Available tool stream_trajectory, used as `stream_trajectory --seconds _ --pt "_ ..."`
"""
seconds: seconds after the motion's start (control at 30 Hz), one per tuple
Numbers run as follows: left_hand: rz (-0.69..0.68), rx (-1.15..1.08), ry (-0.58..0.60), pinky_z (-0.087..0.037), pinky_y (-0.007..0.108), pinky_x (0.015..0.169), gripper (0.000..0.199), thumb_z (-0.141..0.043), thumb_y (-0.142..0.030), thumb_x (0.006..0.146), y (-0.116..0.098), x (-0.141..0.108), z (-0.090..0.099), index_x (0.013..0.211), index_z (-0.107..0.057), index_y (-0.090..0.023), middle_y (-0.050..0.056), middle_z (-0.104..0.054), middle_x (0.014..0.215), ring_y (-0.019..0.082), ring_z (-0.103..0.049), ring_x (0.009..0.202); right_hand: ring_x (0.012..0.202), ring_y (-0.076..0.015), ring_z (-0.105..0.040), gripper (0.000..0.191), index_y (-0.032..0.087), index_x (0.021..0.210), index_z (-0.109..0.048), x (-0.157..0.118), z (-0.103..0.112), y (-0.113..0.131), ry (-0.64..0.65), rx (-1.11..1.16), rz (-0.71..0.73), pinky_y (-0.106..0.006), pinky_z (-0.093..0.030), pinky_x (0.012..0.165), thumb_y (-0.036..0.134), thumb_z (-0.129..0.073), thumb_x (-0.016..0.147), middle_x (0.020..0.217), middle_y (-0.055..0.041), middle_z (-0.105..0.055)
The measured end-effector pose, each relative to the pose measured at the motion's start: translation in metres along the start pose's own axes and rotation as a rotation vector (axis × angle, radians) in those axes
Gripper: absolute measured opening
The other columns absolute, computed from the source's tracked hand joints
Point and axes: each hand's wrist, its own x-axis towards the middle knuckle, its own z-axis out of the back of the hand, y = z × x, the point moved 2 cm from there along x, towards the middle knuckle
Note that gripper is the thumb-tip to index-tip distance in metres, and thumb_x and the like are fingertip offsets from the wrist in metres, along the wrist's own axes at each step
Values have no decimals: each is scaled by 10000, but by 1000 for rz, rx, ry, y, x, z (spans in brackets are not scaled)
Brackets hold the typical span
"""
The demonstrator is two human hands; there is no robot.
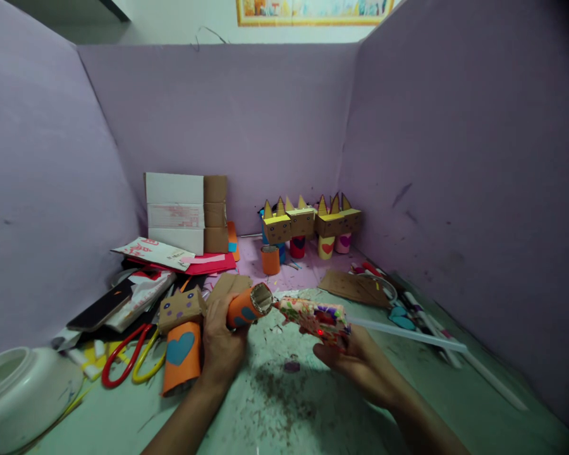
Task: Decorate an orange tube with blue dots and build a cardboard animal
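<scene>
My left hand (222, 338) is wrapped round an orange cardboard tube (243, 308) with a blue heart, its open end facing right. In my right hand (355, 360) is a glue gun (313, 316) with a flowery cover, a lit red light and a long clear glue stick (408, 333) out of its back. The gun's nozzle is at the tube's rim; whether they touch cannot be told. Left of my left hand lies an orange figure (183, 354) with a blue heart and a spotted cardboard box head (182, 308).
Red scissors (123, 363), yellow scissors (149, 360) and a white pot (26, 395) are at the left. Several box-headed figures (329, 224) and an orange tube (270, 260) stand at the back. Brown cardboard (353, 287) and markers (427, 325) lie right.
</scene>
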Motion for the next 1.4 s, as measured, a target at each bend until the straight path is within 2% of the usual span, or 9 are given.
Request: stream_trajectory --seconds 0.2,0.43,0.7,0.9,1.17,1.4 --pt "-31 2 -4 -462 409 893 326 -610 -173 726 -1 1 1 1052 -609 -177 75 -645 1002 267 -594 993 882 -292 -637 286 160 911 -680 0 -1 -3 -26 -102 -12 -410 -500 811 397 -586 782 942 -119 -697" --pt "-56 -7 -9 -468 391 838 282 -620 -173 729 -1 1 1 1011 -616 -187 55 -657 943 254 -598 920 710 -204 -563 240 165 841 -638 -1 -4 -12 -20 -111 -70 -287 -449 624 385 -586 760 786 -55 -639" --pt "-65 12 -15 -466 390 826 286 -629 -166 729 0 1 1 1014 -606 -180 62 -647 944 256 -592 915 706 -193 -523 234 167 814 -639 1 -7 -10 13 -85 -58 -294 -444 645 381 -564 755 768 -46 -598" --pt "-68 0 -12 -469 385 840 290 -622 -159 726 1 1 0 1014 -601 -187 61 -647 957 256 -597 931 671 -175 -501 162 179 756 -637 1 -7 -12 -22 -80 -22 -269 -428 618 333 -584 758 713 -26 -580" --pt "-39 -26 1 -467 395 852 285 -626 -198 740 0 0 0 1023 -601 -181 69 -646 972 258 -593 940 625 -145 -425 126 188 660 -515 1 -4 -22 -73 -164 -87 -251 -338 560 294 -534 724 659 5 -475" --pt "-38 -25 -20 -473 400 848 312 -647 -240 741 4 -1 0 1045 -604 -180 71 -653 975 261 -604 932 636 -142 -407 111 183 722 -526 3 -4 -15 -80 -166 -85 -255 -339 572 292 -510 714 675 9 -464"
